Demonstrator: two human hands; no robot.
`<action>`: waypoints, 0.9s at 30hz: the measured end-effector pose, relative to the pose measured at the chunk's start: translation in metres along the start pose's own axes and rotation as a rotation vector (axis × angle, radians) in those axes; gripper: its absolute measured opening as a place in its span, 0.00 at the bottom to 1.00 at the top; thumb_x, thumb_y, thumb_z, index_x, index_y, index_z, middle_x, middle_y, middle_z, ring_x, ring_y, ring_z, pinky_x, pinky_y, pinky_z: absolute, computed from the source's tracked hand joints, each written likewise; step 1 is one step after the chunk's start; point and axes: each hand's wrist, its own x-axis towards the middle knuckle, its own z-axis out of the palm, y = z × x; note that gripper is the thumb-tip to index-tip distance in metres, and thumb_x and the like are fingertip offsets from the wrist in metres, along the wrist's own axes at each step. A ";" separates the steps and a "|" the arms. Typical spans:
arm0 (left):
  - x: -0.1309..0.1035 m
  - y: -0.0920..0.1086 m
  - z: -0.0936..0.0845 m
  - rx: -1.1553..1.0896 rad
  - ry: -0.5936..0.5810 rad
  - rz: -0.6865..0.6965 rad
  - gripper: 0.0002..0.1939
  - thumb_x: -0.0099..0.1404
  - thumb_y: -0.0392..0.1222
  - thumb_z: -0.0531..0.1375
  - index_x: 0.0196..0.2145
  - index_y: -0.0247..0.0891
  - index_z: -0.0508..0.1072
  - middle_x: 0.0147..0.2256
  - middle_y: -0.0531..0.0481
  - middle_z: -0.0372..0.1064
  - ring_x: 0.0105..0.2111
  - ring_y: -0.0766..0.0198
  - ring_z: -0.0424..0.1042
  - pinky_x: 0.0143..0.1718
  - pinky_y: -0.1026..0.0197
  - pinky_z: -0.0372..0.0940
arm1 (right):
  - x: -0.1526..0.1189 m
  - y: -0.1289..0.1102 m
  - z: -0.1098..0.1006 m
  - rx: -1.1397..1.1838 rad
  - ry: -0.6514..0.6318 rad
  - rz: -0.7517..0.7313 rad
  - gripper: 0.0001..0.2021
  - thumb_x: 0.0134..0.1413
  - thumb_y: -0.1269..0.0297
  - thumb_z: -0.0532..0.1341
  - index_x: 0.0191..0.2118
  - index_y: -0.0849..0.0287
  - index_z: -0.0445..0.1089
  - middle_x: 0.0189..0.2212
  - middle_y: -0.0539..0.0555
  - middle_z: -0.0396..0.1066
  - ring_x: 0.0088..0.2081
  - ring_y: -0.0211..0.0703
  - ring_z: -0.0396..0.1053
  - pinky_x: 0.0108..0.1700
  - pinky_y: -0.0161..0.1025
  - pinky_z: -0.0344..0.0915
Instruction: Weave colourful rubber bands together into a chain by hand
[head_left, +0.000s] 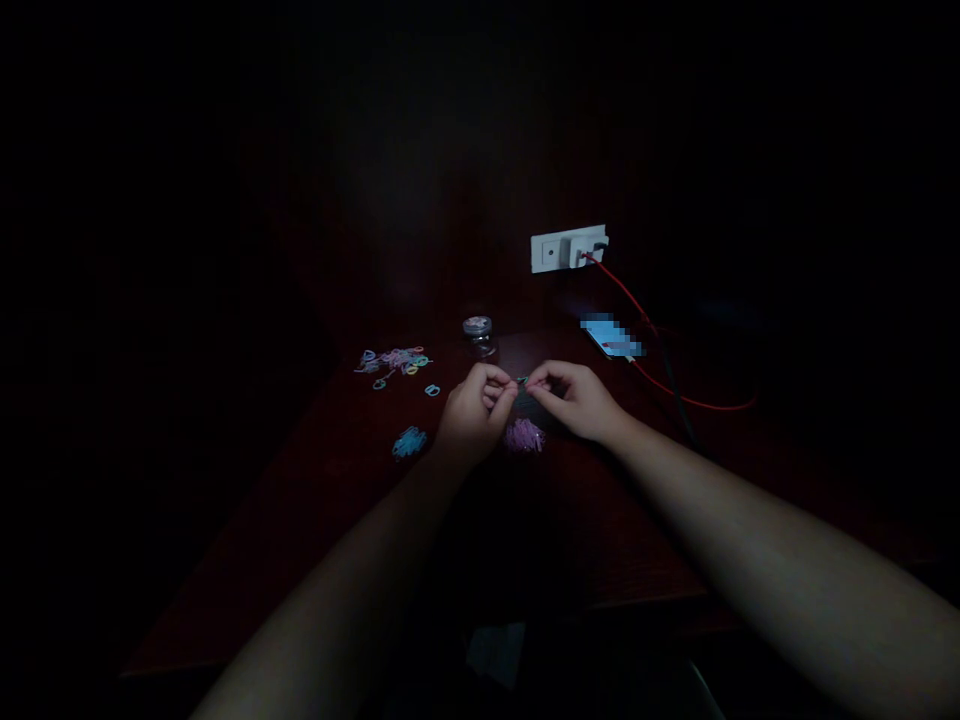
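Note:
My left hand (480, 408) and my right hand (574, 400) meet above the dark red table, thumbs and fingertips pinched. Between them is a small green elastic band (523, 380), partly covered by the fingers. Just below the fingertips lies a pile of purple elastic bands (524, 436). To the left of my left hand sits a pile of blue bands (409, 442), with a pale blue band (433, 390) apart from it. Farther back on the left, mixed-colour bands (394, 361) lie in a loose heap.
A small round lidded container (478, 328) stands behind my hands. At the back right, a lit phone (611, 337) is joined by a red cable (679, 398) to a charger in the wall socket (551, 252). A dark cable also hangs there. Surroundings are very dark.

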 end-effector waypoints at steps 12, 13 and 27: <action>0.001 -0.002 -0.002 0.149 -0.061 0.071 0.04 0.61 0.39 0.60 0.34 0.40 0.74 0.32 0.52 0.74 0.30 0.65 0.71 0.36 0.62 0.65 | 0.000 -0.001 -0.003 0.041 -0.007 -0.029 0.06 0.53 0.64 0.61 0.33 0.61 0.72 0.27 0.52 0.70 0.29 0.38 0.64 0.32 0.36 0.62; 0.002 -0.003 -0.001 0.147 -0.063 0.068 0.04 0.61 0.39 0.60 0.34 0.40 0.75 0.32 0.52 0.74 0.30 0.65 0.71 0.36 0.62 0.65 | 0.000 -0.001 -0.004 0.037 -0.006 -0.026 0.06 0.53 0.64 0.61 0.33 0.61 0.72 0.27 0.53 0.70 0.29 0.38 0.64 0.32 0.36 0.62; 0.001 -0.001 -0.004 0.158 -0.066 0.081 0.02 0.59 0.35 0.58 0.29 0.38 0.70 0.29 0.51 0.70 0.29 0.65 0.68 0.33 0.63 0.62 | -0.001 0.004 -0.004 0.042 -0.071 -0.015 0.06 0.53 0.64 0.60 0.33 0.61 0.71 0.27 0.52 0.69 0.28 0.38 0.63 0.32 0.36 0.62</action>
